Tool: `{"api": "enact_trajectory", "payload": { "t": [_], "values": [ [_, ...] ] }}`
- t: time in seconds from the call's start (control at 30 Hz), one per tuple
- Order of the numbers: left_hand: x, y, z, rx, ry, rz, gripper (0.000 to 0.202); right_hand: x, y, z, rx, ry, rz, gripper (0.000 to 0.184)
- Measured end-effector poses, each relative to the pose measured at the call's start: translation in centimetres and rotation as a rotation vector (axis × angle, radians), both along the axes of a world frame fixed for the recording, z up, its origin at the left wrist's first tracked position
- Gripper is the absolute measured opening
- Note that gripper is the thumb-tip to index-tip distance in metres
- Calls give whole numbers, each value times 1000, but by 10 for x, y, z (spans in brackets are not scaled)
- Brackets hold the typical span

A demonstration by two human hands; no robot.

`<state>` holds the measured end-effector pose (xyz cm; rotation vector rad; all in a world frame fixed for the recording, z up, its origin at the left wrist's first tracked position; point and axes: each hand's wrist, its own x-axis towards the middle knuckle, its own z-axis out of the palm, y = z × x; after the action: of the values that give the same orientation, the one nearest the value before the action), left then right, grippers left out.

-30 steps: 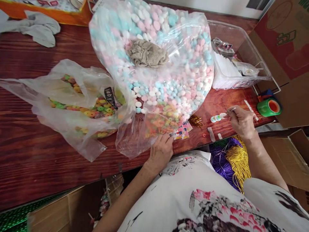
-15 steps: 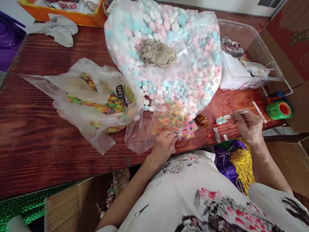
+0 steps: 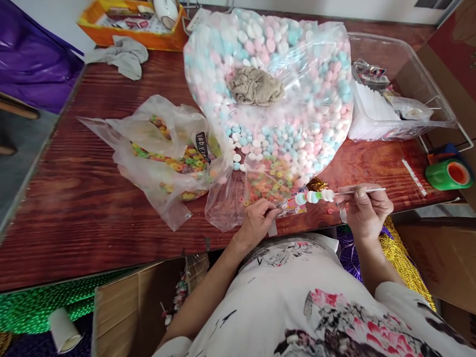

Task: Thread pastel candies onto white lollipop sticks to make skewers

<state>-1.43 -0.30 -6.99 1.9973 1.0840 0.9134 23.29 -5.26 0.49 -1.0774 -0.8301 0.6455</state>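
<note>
My right hand (image 3: 368,208) grips a thin white stick (image 3: 377,189) held level, its fingers closed around it. Several pale blue, green and white pieces (image 3: 314,197) are threaded on its left end. My left hand (image 3: 258,218) is pinched beside a small clear bag of orange and green rings (image 3: 271,178); whatever its fingertips hold is too small to make out. A pink patterned packet (image 3: 297,207) lies partly behind the threaded pieces. Behind both hands sits a large clear bag of pink, blue and white rounded pieces (image 3: 290,139), with a crumpled beige cloth (image 3: 256,87) on top.
An open plastic bag of coloured rings (image 3: 156,153) lies to the left. A clear bin (image 3: 409,59) stands at the back right, and green tape (image 3: 448,174) rests near the right edge. An orange box (image 3: 96,34) and a grey cloth (image 3: 126,54) are at the back left.
My right hand has moved left with the stick, bringing the threaded pieces closer to my left hand, which stays pinched by the small bag. The view has shifted to the left.
</note>
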Motion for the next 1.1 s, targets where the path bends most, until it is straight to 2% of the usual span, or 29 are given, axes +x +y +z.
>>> {"api": "enact_trajectory", "payload": {
  "t": [0.17,0.33,0.5,0.63,0.73,0.97,1.1],
  "values": [
    [0,0,-1,-26,-20,32,18,-4,-2,-9,-15,78,-78,14],
    [0,-2,-3,-30,-33,52,22,-14,-5,-21,-37,160,-96,15],
    [-2,-4,-5,98,2,37,20,-14,-8,-28,-76,182,-124,18],
    [-3,-4,-8,337,75,-57,12,-9,-7,-31,-152,259,-36,18],
    [-5,-4,-8,444,115,-145,9,-5,-6,-30,-112,266,32,16],
    [-14,-4,5,501,138,-367,21,13,5,-22,-29,106,308,15],
    [-19,-6,7,456,83,-396,28,16,11,-23,-45,93,442,17]
  ]
}}
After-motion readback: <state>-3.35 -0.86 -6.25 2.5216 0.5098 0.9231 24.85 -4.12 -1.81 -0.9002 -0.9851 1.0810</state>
